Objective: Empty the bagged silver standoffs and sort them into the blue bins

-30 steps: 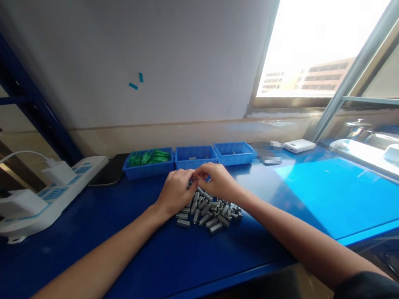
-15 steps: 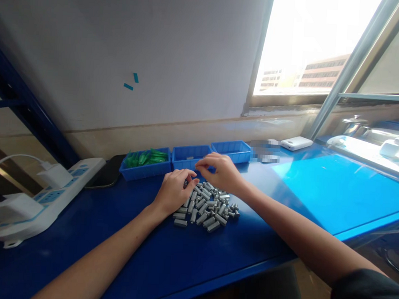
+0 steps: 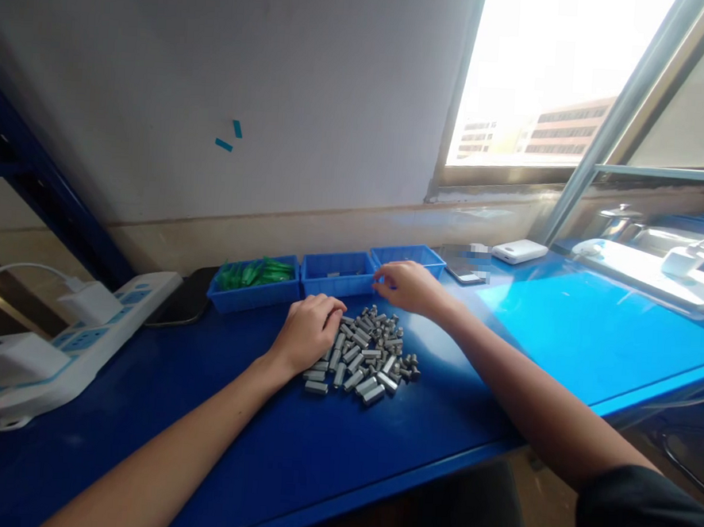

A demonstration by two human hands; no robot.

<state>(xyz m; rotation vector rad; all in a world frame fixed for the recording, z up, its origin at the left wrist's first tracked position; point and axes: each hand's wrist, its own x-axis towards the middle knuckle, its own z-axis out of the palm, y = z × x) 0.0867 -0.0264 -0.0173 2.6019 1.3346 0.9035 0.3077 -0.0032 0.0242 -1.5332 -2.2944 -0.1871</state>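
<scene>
A loose pile of metal hex standoffs (image 3: 355, 363) lies on the blue table, with small bolts (image 3: 410, 368) mixed in along its right and far sides. At the pile's left edge rests my left hand (image 3: 309, 330), fingers curled together and thumb drawn in; whatever it may hold is hidden. My right hand (image 3: 408, 287) hovers beyond the pile, before the right blue bin (image 3: 415, 258), its fingers bent toward the thumb. Anything in that pinch is too small to make out. Beside it stands the middle blue bin (image 3: 339, 286), with a few small pieces inside.
Green plastic pieces (image 3: 259, 272) fill the left blue bin (image 3: 253, 296). A white power strip (image 3: 93, 351) with plugged chargers and a dark phone (image 3: 186, 297) lie left. Toward the window are a partly blurred flat device (image 3: 462, 269) and a white power bank (image 3: 520, 251).
My right hand has moved right, from above the pile's far side to before the right bin. My left hand stays by the pile's left edge. The view has shifted slightly.
</scene>
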